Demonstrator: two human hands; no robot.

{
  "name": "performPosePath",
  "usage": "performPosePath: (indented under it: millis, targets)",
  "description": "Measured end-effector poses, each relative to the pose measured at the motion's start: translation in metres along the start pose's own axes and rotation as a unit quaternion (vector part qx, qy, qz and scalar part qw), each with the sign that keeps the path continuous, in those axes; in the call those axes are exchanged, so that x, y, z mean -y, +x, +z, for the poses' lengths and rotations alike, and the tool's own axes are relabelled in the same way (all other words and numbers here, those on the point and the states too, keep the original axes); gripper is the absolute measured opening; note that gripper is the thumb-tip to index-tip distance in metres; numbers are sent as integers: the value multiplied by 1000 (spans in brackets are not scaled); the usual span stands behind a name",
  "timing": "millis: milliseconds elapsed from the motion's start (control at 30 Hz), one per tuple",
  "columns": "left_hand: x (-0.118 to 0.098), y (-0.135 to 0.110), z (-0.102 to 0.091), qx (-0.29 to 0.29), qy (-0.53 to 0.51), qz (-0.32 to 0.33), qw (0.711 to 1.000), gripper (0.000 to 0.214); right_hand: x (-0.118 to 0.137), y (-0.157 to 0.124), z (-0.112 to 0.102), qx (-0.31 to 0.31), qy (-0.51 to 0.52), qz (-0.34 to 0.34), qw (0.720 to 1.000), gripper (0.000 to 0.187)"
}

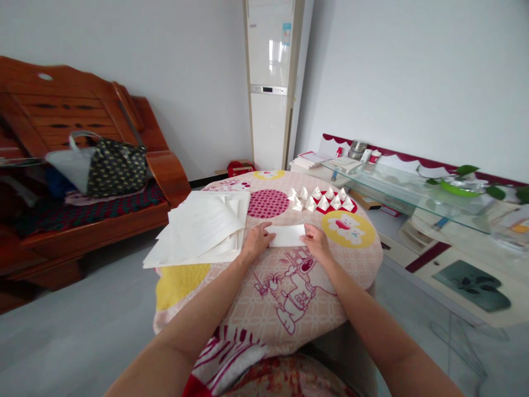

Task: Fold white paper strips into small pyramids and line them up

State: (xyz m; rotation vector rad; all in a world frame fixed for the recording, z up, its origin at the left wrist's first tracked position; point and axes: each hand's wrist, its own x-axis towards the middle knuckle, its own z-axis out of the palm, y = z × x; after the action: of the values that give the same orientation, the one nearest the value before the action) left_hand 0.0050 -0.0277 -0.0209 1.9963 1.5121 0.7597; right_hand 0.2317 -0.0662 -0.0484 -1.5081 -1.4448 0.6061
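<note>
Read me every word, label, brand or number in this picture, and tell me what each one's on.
None reads with certainty.
Cartoon figure's shirt on the tablecloth: lettering, too blurred.
Paper stack: faint printed lines, too small.
Sticker on the tall white unit: too small.
Red-and-white cup: any marking too blurred.
Paper strip: no text visible.

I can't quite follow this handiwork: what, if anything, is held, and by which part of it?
A white paper strip, by its two ends: the left hand at its left end, the right hand at its right.
</note>
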Motion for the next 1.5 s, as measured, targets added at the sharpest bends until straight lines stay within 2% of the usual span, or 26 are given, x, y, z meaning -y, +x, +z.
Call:
performPosePath:
  millis: [67, 167, 367, 500, 567, 700, 933, 1500]
  targets:
    - [-1, 0, 0, -7, 14, -21, 1000, 55, 3, 3, 1, -8, -47, 14, 999, 63]
    - [-2, -1, 2, -16, 49, -33, 998, 59, 7, 8, 2, -1, -103, 28, 994, 68]
    - [-3, -3, 6, -25, 91, -34, 995, 63, 7, 11, 9, -19, -144, 39, 989, 52]
    - [-3, -3, 6, -29, 98, -32, 994, 63, 2, 9, 9, -30, -113, 2, 993, 31]
    - [-3, -3, 6, -31, 100, -33, 994, 64, -1, 9, 8, -26, -88, -7, 996, 26]
    - [-4, -2, 6, -32, 98, -44, 994, 65, -2, 12, 7, -22, -89, 1, 996, 25]
    - [-3, 1, 7, -41, 86, -60, 994, 67, 5, 13, 10, -5, -189, 5, 982, 20]
    - [-2, 0, 6, -44, 65, -63, 995, 68, 18, 11, 9, 23, -257, 31, 966, 23]
